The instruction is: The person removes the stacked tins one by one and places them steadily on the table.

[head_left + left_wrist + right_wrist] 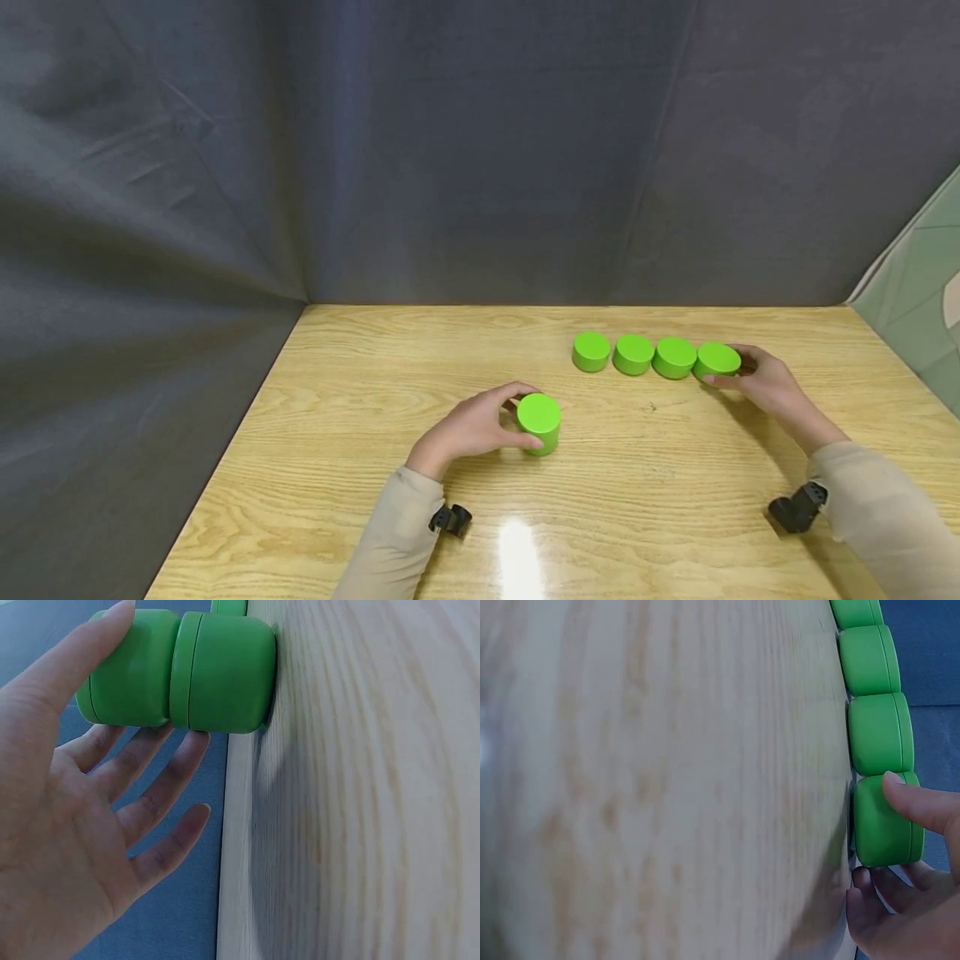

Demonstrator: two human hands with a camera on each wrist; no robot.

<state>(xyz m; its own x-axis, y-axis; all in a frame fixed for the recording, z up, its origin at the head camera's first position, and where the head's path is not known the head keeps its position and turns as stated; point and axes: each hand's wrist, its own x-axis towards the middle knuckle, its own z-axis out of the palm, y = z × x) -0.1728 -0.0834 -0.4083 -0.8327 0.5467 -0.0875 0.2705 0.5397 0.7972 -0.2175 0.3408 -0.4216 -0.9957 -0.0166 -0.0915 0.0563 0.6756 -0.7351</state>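
Note:
Two round green lidded tins stand stacked near the middle of the table. My left hand (476,427) pinches the upper tin (131,671) between thumb and fingers. The lower tin (229,675) sits upright on the wood beneath it, and a fingertip reaches its side in the left wrist view. Toward the back right, several matching tins form a row. My right hand (772,387) grips the rightmost tin (885,821), thumb on the near side and fingers round the far side. That tin stands against its neighbour (881,735) in the row.
The leftmost tin (591,352) of the row has a small gap beside it. Dark cloth (480,158) hangs behind the wooden table (337,417) and along its left edge. Black wrist cameras (798,507) hang from both sleeves.

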